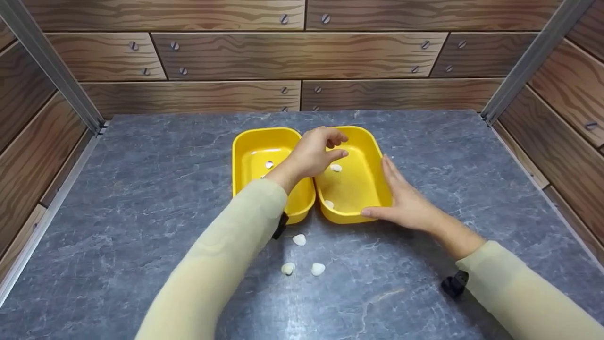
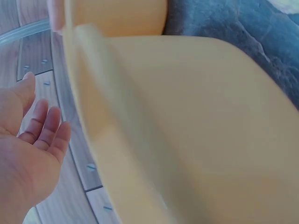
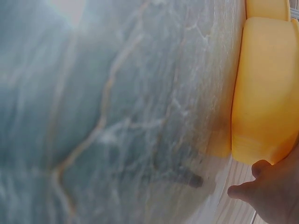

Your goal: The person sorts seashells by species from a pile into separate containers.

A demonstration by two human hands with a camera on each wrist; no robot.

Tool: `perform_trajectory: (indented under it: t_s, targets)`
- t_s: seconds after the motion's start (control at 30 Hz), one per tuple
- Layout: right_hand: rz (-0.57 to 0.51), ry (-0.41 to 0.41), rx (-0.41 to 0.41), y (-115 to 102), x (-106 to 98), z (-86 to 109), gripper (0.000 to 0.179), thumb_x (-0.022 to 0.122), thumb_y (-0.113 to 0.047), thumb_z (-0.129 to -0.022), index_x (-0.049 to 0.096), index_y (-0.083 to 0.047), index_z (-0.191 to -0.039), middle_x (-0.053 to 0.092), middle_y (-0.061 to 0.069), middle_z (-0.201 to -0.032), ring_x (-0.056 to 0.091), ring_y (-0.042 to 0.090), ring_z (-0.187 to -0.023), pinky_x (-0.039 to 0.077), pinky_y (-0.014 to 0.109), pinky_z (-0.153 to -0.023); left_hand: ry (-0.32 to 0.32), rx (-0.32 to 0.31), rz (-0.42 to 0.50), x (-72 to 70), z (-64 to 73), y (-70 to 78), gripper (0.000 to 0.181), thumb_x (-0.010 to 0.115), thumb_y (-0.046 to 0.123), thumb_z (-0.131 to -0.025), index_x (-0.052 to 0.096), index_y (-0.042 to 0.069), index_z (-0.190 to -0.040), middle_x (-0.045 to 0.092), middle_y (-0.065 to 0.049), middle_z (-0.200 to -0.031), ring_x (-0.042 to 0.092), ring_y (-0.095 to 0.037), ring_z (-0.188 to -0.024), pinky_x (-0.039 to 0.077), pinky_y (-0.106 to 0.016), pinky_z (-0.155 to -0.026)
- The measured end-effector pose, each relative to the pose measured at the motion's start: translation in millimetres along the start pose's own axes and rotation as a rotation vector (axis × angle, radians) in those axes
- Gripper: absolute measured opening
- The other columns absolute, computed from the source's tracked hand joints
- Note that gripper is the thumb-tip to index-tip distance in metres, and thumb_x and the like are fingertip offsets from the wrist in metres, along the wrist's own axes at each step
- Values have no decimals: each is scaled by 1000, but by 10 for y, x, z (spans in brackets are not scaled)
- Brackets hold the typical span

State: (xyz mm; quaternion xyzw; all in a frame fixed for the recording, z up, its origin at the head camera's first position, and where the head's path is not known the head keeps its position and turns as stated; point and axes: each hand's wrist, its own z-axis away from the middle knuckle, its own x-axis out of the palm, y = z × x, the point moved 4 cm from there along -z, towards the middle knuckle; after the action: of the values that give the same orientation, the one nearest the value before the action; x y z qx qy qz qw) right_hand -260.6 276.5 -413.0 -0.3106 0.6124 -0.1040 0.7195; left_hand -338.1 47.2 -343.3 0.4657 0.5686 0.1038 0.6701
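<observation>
Two yellow plastic bins stand side by side, the left bin (image 1: pixel 243 163) and the right bin (image 1: pixel 365 189). My left hand (image 1: pixel 311 151) hangs over their shared edge, its fingers loosely bent above the right bin with nothing between them. The left wrist view also shows this hand (image 2: pixel 35 144) holding nothing. With straight fingers on the outer right wall and the thumb on the front rim, my right hand (image 1: pixel 413 203) touches the right bin. Below my left hand a white shell (image 1: pixel 336 167) shows in that bin; another shell (image 1: pixel 329 204) lies near its front corner.
In the left bin is a small shiny piece (image 1: pixel 269 164), partly near my left forearm. Three white shells, including a front right one (image 1: pixel 318 269), lie on the grey marbled table (image 1: pixel 141 189) before the bins. Wood-patterned walls (image 1: pixel 302 56) enclose the table.
</observation>
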Motion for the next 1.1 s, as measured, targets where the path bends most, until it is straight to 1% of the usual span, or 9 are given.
perform_trajectory:
  t_s: [0.1, 0.27, 0.4, 0.53, 0.7, 0.8, 0.93, 1.03, 1.1]
  targets:
    - [2, 0, 3, 0, -4, 5, 131, 82, -59, -88, -11, -13, -170, -15, 8, -177, 3, 44, -161, 10, 67, -125, -3, 20, 12, -88, 81, 80, 36, 70, 24, -105, 68, 11, -139, 66, -3, -132, 59, -19, -118, 49, -27, -105]
    - [2, 1, 4, -1, -6, 2, 131, 82, -57, -88, -11, -13, -170, -15, 9, -177, 4, 45, -161, 10, 67, -125, 9, 87, 26, -264, 281, 225, 36, 72, 24, -103, 70, 11, -136, 67, -2, -129, 60, -16, -114, 50, -25, -103]
    - [-5, 3, -2, 5, -8, 0, 132, 83, -56, -88, -10, -12, -170, -15, 10, -177, 4, 46, -160, 10, 68, -125, -4, 159, 28, -373, 463, 337, 34, 72, 23, -103, 70, 10, -135, 68, -3, -128, 62, -16, -113, 51, -26, -102]
    - [6, 5, -11, 0, -6, -10, 132, 83, -57, -88, -10, -10, -169, -14, 11, -177, 4, 46, -160, 11, 67, -125, -23, 245, 30, -438, 689, 424, 32, 74, 20, -103, 72, 7, -132, 70, -4, -126, 63, -19, -112, 53, -30, -101]
    - [19, 3, -7, -5, -7, -16, 132, 82, -57, -88, -10, -9, -169, -14, 11, -177, 5, 46, -160, 11, 67, -125, -60, 361, 16, -446, 1032, 498, 33, 76, 17, -101, 72, 3, -130, 72, -6, -123, 66, -21, -109, 54, -33, -99]
    - [14, 2, -3, -7, -9, -13, 132, 83, -57, -88, -10, -9, -169, -15, 11, -176, 4, 46, -160, 10, 67, -125, -85, 407, -10, -419, 1232, 514, 34, 77, 17, -100, 71, 3, -130, 73, -6, -121, 66, -19, -108, 54, -31, -99]
    - [4, 1, 2, -7, -7, -10, 132, 84, -55, -88, -10, -10, -169, -15, 10, -176, 4, 47, -160, 10, 67, -125, -115, 436, -25, -365, 1446, 485, 31, 78, 17, -100, 73, 4, -127, 73, -4, -117, 66, -16, -106, 54, -27, -97]
    - [5, 2, 3, -10, -6, -8, 133, 84, -55, -88, -10, -10, -169, -15, 11, -176, 5, 47, -160, 10, 66, -125, -138, 452, -20, -326, 1581, 445, 27, 78, 16, -99, 75, 6, -123, 74, -3, -115, 66, -15, -106, 55, -27, -96]
    - [9, 3, 4, -11, -8, -6, 133, 84, -57, -87, -10, -10, -169, -15, 10, -176, 5, 47, -160, 11, 67, -125, -157, 450, -17, -302, 1664, 416, 26, 78, 16, -99, 76, 7, -123, 74, -2, -115, 66, -15, -106, 55, -29, -96]
